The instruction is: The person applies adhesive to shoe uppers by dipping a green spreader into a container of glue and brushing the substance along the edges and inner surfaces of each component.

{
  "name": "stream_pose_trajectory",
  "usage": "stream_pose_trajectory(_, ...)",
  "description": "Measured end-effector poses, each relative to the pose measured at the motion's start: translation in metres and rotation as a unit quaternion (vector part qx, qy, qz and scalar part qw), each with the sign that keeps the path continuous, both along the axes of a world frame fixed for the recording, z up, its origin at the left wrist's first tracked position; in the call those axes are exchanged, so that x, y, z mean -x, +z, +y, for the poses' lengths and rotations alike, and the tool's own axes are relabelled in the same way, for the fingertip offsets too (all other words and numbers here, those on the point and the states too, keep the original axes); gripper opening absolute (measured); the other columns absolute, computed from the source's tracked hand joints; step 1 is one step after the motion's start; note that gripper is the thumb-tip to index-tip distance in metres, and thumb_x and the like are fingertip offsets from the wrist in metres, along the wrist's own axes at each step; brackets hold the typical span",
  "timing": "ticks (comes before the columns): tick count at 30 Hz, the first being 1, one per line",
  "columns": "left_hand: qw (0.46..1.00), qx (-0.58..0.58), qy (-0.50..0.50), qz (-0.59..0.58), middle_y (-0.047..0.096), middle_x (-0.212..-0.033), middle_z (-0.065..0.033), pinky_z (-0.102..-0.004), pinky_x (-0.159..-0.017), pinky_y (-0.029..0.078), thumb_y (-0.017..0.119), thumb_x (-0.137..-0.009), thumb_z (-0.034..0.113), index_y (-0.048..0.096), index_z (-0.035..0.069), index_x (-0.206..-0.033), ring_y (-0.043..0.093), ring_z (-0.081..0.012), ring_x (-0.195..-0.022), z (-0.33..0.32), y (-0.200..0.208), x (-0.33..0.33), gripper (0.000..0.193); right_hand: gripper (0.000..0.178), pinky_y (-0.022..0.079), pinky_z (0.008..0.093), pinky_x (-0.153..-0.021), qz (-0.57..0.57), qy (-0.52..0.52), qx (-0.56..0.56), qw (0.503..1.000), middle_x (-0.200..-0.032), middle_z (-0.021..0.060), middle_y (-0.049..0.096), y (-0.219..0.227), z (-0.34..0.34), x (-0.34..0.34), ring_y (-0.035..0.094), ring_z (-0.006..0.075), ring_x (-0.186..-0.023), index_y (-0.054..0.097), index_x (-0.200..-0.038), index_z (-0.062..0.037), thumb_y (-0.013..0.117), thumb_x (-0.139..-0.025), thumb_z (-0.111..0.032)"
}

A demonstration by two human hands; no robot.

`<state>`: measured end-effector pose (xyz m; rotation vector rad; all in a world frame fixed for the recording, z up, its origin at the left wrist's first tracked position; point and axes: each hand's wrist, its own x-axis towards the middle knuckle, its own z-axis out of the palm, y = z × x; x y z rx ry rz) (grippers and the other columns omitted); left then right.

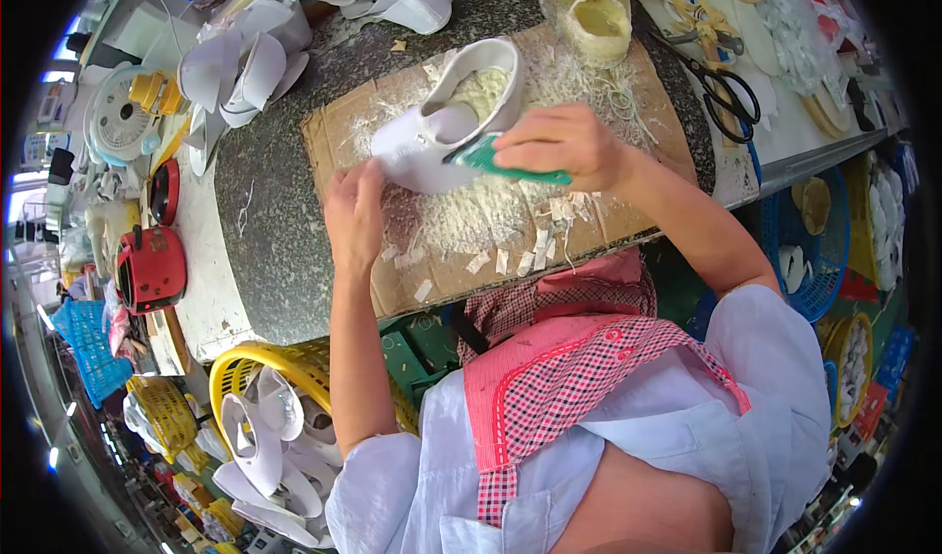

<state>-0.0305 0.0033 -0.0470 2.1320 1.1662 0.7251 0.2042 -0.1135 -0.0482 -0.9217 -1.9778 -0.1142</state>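
Below a checked apron (569,377), the left hand (355,215) presses flat to steady a white shoe upper (442,127) at frame centre while the right hand (564,145) pinches a green tool (491,161) against it.

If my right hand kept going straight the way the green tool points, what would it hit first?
The right hand points the green-handled tool left, into the white shoe upper it already seems to touch, so that comes first. Depth is unclear; the left hand lies lower, beside that line.

One white shoe upper (446,112) on cardboard (599,211), one green tool (505,164), one pair of scissors (721,88), two yellow baskets (294,363).
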Motion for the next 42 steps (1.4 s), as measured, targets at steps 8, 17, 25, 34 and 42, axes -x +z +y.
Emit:
stream_pose_trajectory(8, 0.901, 0.353, 0.015, -0.250, 0.058, -0.077, -0.0096, -0.0220, -0.057, 0.045, 0.057, -0.075, 0.006, 0.044, 0.002, -0.096, 0.055, -0.0122, -0.063, 0.000, 0.001, -0.015, 0.026, 0.014, 0.047, 0.0271, -0.052, -0.013, -0.008, -0.001, 1.000, -0.080, 0.0076, 0.061, 0.010, -0.005, 0.007, 0.060, 0.0193, -0.065, 0.062, -0.083, -0.0072, 0.059, -0.070, -0.011)
stream_pose_trajectory(17, 0.904, 0.356, 0.076, -0.224, 0.057, -0.073, -0.0079, -0.0217, -0.051, 0.047, 0.056, -0.071, 0.003, 0.043, 0.002, -0.090, 0.054, -0.0109, -0.061, 0.010, -0.006, -0.023, 0.024, 0.016, 0.049, 0.0260, -0.056, -0.044, -0.166, -0.034, 0.985, -0.080, 0.0062, 0.061, 0.002, -0.001, -0.040, 0.060, 0.0188, -0.067, 0.062, -0.086, -0.0077, 0.060, -0.071, -0.012)
stream_pose_trajectory(25, 0.893, 0.378, 0.068, -0.235, 0.055, -0.070, -0.0059, -0.0212, -0.051, 0.047, 0.056, -0.071, 0.003, 0.043, 0.003, -0.091, 0.053, -0.0105, -0.058, 0.013, -0.008, -0.023, 0.024, 0.014, 0.049, 0.0248, -0.053, -0.105, -0.064, -0.034, 0.992, -0.080, 0.0061, 0.061, -0.005, 0.015, -0.024, 0.060, 0.0167, -0.066, 0.063, -0.084, -0.0100, 0.060, -0.070, -0.011)
stream_pose_trajectory(34, 0.898, 0.373, 0.062, -0.226, 0.057, -0.072, -0.0065, -0.0201, -0.053, 0.047, 0.056, -0.072, 0.005, 0.049, 0.001, -0.092, 0.055, -0.0102, -0.059, 0.013, -0.007, -0.019, 0.021, 0.016, 0.047, 0.0266, -0.055, -0.066, -0.016, 0.012, 0.998, -0.078, 0.0080, 0.060, 0.001, 0.014, -0.009, 0.059, 0.0215, -0.067, 0.063, -0.085, -0.0074, 0.059, -0.069, -0.005)
stream_pose_trajectory(42, 0.891, 0.320, -0.038, -0.320, 0.059, -0.083, -0.0030, -0.0238, -0.070, 0.044, 0.056, -0.073, 0.005, 0.056, 0.001, -0.089, 0.055, -0.0102, -0.074, -0.004, 0.021, -0.029, 0.017, 0.010, 0.044, 0.0308, -0.058, 0.013, -0.119, 0.174, 0.977, -0.074, 0.0090, 0.059, 0.059, -0.017, -0.105, 0.056, 0.0250, -0.065, 0.062, -0.079, -0.0065, 0.058, -0.072, -0.002)
